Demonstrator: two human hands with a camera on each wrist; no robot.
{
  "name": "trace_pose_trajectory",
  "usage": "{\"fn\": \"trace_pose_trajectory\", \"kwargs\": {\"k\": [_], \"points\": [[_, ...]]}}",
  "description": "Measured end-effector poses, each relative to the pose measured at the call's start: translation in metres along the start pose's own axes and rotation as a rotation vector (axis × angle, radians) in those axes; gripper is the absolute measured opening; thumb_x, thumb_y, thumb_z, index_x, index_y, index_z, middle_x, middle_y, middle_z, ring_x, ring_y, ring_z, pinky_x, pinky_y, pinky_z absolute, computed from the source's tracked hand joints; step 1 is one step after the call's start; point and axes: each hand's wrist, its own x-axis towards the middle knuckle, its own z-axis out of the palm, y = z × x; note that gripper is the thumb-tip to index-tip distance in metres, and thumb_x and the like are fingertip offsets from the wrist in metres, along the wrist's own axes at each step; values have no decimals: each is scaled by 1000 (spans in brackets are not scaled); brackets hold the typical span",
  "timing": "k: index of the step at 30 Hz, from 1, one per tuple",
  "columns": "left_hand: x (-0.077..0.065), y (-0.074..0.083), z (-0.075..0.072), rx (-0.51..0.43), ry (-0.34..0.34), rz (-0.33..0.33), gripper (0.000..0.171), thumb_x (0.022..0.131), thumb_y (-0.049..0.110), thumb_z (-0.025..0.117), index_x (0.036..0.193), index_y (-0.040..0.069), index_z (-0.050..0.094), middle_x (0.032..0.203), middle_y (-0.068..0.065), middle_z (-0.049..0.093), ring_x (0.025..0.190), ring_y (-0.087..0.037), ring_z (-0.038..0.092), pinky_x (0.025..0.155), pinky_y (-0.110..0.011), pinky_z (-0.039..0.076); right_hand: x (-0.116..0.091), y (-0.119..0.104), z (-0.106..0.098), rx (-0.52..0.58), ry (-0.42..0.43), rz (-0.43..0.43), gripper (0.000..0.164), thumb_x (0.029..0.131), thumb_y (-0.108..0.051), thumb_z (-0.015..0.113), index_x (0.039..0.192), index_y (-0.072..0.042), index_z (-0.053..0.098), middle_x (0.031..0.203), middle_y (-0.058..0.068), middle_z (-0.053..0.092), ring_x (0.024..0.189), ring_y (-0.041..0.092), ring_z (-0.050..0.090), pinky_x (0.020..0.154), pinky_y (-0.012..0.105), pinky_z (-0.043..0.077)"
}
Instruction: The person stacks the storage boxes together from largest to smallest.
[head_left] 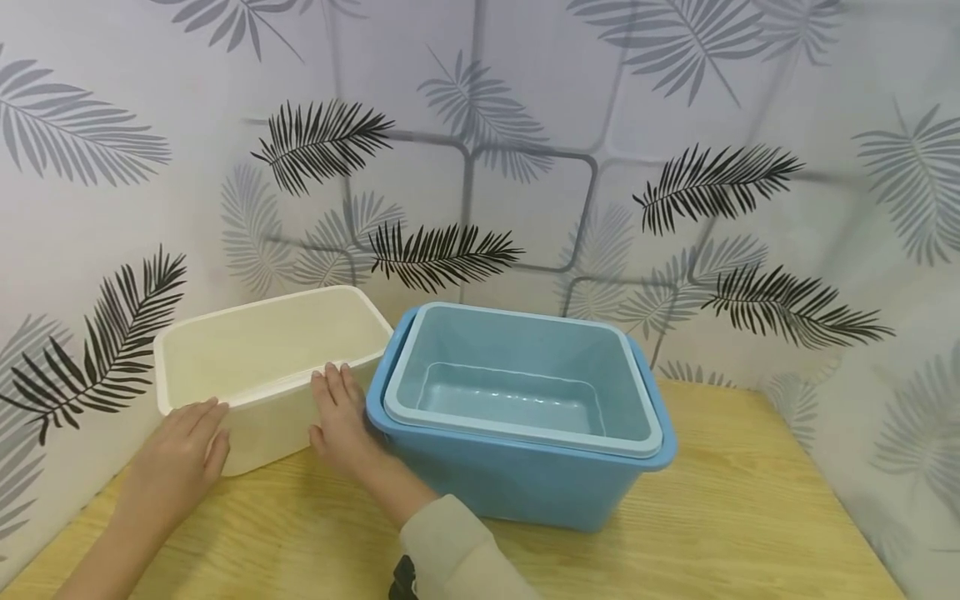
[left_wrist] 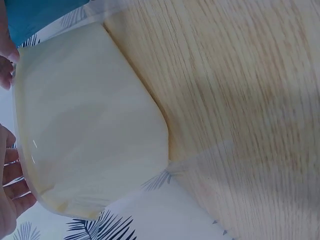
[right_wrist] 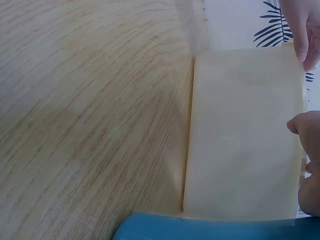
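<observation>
A cream plastic bin stands at the left of the wooden table, its open top facing up. My left hand rests its fairly straight fingers on the bin's front rim, near the left corner. Toward the right end of that rim, the extended fingers of my right hand touch the edge, with the thumb apart from them. Both wrist views show the bin's smooth front wall. Just to the right of my right hand, a pale blue bin sits nested inside a larger blue bin.
The blue bin's left side is close against the cream bin's right end. Behind them rises a wall with a leaf pattern. Wood-grain tabletop shows in front and to the right. A light sleeve covers my right forearm.
</observation>
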Motion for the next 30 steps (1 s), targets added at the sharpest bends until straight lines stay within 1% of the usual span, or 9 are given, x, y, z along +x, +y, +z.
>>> {"fn": "trace_pose_trajectory", "kwargs": {"k": [3,5,9,12,15,18,21,26,30], "points": [[1,0,-1,6,9,-6,56,94,31,24,96,-12,60,92,-26,63,85,-40,58,82,-48,44,-1,-1,1,-6,6,8,57,73,-18,70,122,0,49,129,16,49,123,32,42,103,36,33],[2,0,-1,9,20,-13,54,93,29,26,95,-13,60,90,-27,63,83,-40,57,80,-47,45,0,-2,0,-6,-15,16,57,73,-17,70,123,0,49,130,15,49,124,31,41,103,37,33],[3,-1,-3,22,26,-37,48,90,25,31,93,-13,60,89,-27,61,82,-40,57,77,-51,46,3,-6,-6,-48,-143,61,58,79,-22,66,130,-5,44,136,10,44,129,27,37,105,35,33],[2,-1,-4,41,-1,-71,41,86,20,38,96,-13,60,92,-27,61,86,-41,57,80,-56,44,3,-10,-12,-97,-218,83,58,82,-27,62,133,-8,42,139,7,41,132,23,35,107,31,31],[1,0,-6,55,-36,-116,34,79,13,48,98,-13,59,96,-29,61,91,-43,56,83,-59,42,2,-13,-14,-90,-243,88,57,84,-28,60,134,-8,40,141,7,40,133,23,34,108,30,29],[2,3,-6,63,-70,-171,33,74,7,54,100,-13,59,99,-31,60,95,-47,54,87,-61,39,0,-14,-15,-52,-247,94,58,84,-27,58,135,-6,38,142,10,37,134,26,30,110,31,27],[4,7,-4,72,-95,-203,35,73,5,56,102,-14,57,103,-34,57,98,-50,51,90,-61,37,0,-13,-16,-4,-259,139,60,85,-24,56,137,-5,33,145,12,31,137,28,25,111,33,24],[6,12,0,111,-151,-213,41,72,7,58,106,-14,55,108,-36,54,100,-52,49,89,-62,37,2,-12,-16,121,-328,246,63,87,-21,53,141,-4,25,150,13,19,140,29,12,113,36,18],[7,13,2,123,-200,-230,42,74,8,59,108,-15,53,108,-37,54,100,-53,49,88,-63,36,1,-13,-15,135,-339,245,63,87,-21,53,140,-3,26,149,14,20,140,31,12,113,39,17]]}}
